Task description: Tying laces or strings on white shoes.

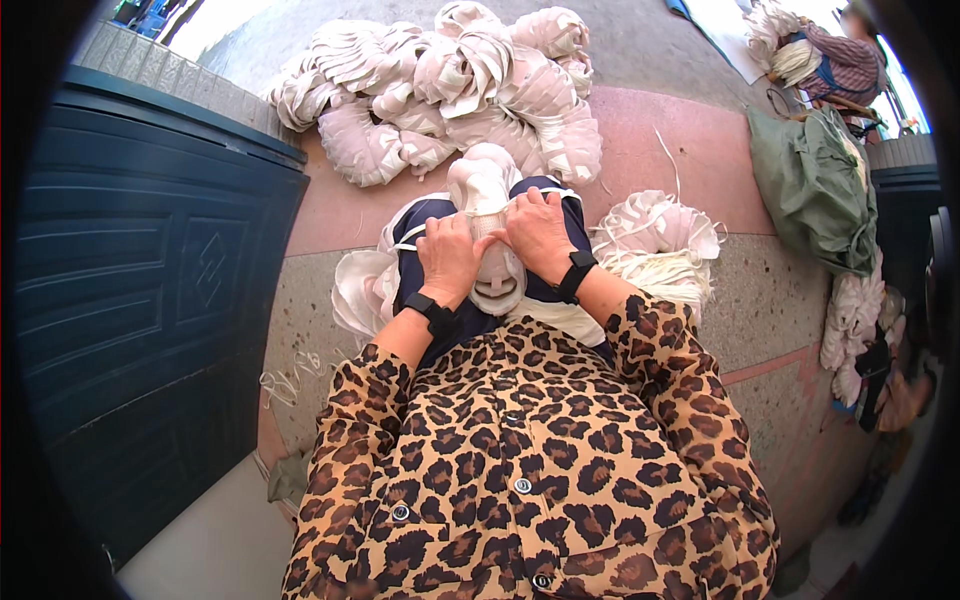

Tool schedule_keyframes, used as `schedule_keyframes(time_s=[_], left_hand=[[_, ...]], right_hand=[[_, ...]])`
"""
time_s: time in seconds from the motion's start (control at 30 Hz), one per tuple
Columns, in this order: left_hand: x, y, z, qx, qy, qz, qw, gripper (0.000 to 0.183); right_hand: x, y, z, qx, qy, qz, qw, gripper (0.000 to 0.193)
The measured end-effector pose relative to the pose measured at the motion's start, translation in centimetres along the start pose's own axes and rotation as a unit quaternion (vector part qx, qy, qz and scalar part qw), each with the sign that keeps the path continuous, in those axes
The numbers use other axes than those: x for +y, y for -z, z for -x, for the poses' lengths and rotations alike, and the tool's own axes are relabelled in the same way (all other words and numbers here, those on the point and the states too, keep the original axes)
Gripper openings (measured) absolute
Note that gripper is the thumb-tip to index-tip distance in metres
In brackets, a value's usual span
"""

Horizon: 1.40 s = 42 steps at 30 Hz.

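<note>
A long bundle of nested pale pink and white fabric pieces [497,272] rests between my knees on my dark trousers. Around its middle runs a white strip [413,240], whose ends stick out past both hands. My left hand [447,260] is closed on the strip at the bundle's left side, thumb pointing inward. Opposite it, my right hand [540,236] pinches the strip at the right side. The two thumbs nearly meet over the bundle. Part of the strip is hidden under my fingers.
Ahead lies a large heap of similar bundles [450,95]. Right of my knee are another bundle [650,222] and a hank of loose white strips [665,275]. A dark blue door [150,270] stands left. At far right are a green sack [805,190] and a seated person [840,60].
</note>
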<state>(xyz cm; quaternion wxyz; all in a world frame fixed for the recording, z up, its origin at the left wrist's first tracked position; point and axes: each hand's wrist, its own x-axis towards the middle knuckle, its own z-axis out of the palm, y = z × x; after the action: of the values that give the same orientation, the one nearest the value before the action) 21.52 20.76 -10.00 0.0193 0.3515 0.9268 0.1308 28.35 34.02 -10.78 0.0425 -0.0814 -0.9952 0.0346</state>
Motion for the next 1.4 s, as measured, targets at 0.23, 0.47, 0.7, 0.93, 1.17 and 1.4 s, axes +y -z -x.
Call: schedule_keyframes(time_s=[0.23, 0.47, 0.7, 0.93, 1.17, 1.4], left_hand=[[-3.0, -1.3, -1.5, -0.089, -0.027, 0.129, 0.987, 0.025], [-3.6, -0.8, -1.5, -0.121, -0.057, 0.220, 0.966, 0.028], [-3.7, -1.2, -1.5, -0.093, -0.076, 0.233, 0.965, 0.028], [-3.6, -1.1, -1.8, -0.113, -0.063, 0.219, 0.967, 0.029], [-4.2, -1.7, -1.2, -0.100, -0.047, 0.242, 0.964, 0.031], [-4.3, -1.6, -1.6, -0.113, -0.068, 0.259, 0.957, 0.029]], right_hand=[[1.9, -2.0, -0.7, -0.081, 0.036, -0.055, 0.995, 0.021], [3.1, -1.6, 0.0, -0.014, 0.085, -0.170, 0.982, 0.014], [0.9, -0.4, 0.1, 0.043, 0.165, -0.025, 0.985, 0.009], [0.3, 0.7, -1.8, -0.045, 0.227, 0.131, 0.964, 0.011], [-4.5, 6.2, 1.1, 0.034, 0.273, -0.372, 0.886, 0.019], [-1.6, -0.2, -1.0, -0.036, -0.007, -0.272, 0.962, 0.011]])
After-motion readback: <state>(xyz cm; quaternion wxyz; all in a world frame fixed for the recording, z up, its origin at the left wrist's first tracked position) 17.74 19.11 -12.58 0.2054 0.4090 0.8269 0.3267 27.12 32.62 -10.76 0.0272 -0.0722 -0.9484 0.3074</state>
